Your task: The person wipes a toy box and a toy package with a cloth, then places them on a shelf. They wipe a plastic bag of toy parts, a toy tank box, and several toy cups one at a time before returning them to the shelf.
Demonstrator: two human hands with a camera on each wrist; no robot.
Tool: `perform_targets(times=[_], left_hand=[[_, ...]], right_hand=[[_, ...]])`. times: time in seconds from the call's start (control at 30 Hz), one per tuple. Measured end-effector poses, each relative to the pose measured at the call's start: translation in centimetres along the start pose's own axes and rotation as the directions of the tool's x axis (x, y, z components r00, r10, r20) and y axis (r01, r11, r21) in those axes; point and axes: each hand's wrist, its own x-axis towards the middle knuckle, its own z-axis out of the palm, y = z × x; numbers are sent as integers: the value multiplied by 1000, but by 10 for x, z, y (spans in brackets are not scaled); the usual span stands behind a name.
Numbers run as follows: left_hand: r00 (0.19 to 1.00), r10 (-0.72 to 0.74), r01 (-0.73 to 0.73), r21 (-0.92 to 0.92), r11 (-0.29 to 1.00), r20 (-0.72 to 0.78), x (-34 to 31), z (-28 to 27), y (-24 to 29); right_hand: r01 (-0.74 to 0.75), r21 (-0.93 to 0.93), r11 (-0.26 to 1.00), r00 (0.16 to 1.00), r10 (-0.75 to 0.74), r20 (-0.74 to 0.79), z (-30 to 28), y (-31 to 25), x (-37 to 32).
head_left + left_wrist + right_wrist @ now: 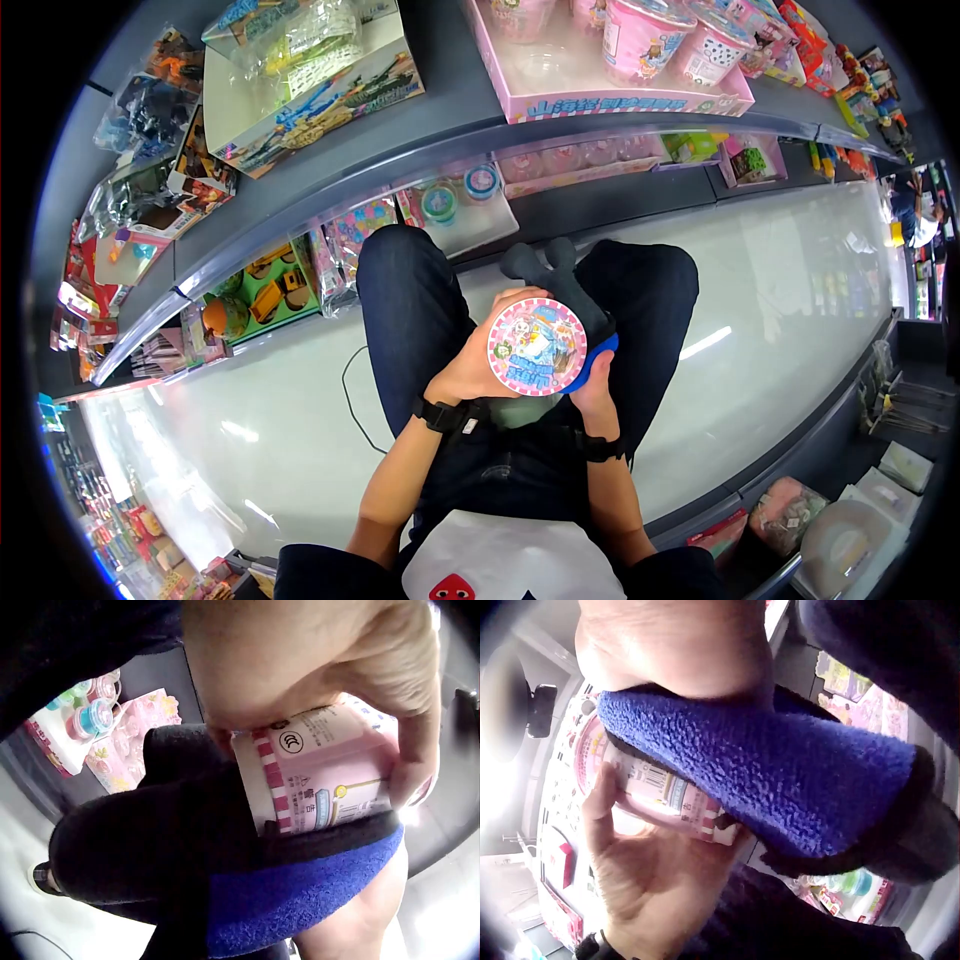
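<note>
A round pink tub with a printed lid [537, 346] is held over the lap by the left hand [468, 362], whose fingers and thumb curl round its side, as the left wrist view of the tub [322, 772] also shows. The right hand [594, 393] grips a black cloth piece with a blue fuzzy side [596, 364], its thumb along the blue edge. In the right wrist view the blue cloth [757, 769] lies against the tub wall [649, 784]; the right hand's fingers [675, 645] are mostly hidden there.
Ahead, a shelf holds a pink box of similar tubs [630, 105] and a box of bagged toys [320, 110]. Below it are a white tray with small jars [480, 225] and a green box of toy vehicles [275, 290]. The knees rise on both sides; a thin cable [347, 385] lies on the floor.
</note>
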Motion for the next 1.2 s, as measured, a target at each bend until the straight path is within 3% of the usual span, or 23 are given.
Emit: perform_targets(times=[0.03,0.1,0.13,0.23,0.37,0.4,0.5,0.57,0.73,0.8,0.9,1.1,1.2], left_hand=[[1000,0,1,31,1000,-22,0,2,1],[998,2,4,94,996,-66,0,5,5],[986,96,-66,207,976,-134,3,9,6],[916,356,-178,606,775,-186,7,6,3],[826,507,-194,721,665,-245,5,6,1],[821,518,-198,733,651,-239,4,7,1],[821,532,-199,769,607,-207,4,7,0],[842,511,-187,796,576,-173,2,5,-3],[945,260,-74,642,763,-200,-3,12,6],[979,152,-28,643,765,-138,-4,12,15],[986,160,-99,610,786,-45,-5,11,7],[945,290,-137,622,771,-151,-15,20,-18],[930,327,-169,591,789,-170,-17,22,-25]], right_hand=[[4,-11,1000,1000,-4,-10,1,-2,0],[36,169,985,999,-36,1,4,-9,4],[52,258,965,998,-55,4,7,-13,6],[114,93,989,974,-93,-204,25,-30,6],[36,-17,999,970,-39,-239,46,-45,6],[34,24,999,959,-26,-282,57,-51,10],[-21,-147,989,973,-13,-230,67,-59,16],[-14,-127,992,969,-18,-245,69,-61,16],[-28,43,999,947,40,-320,68,-69,18],[-62,79,995,939,85,-332,60,-76,16],[-89,82,993,936,112,-334,52,-80,15],[-179,-253,951,960,112,-257,42,-78,17],[-145,-219,965,970,95,-223,42,-76,17]])
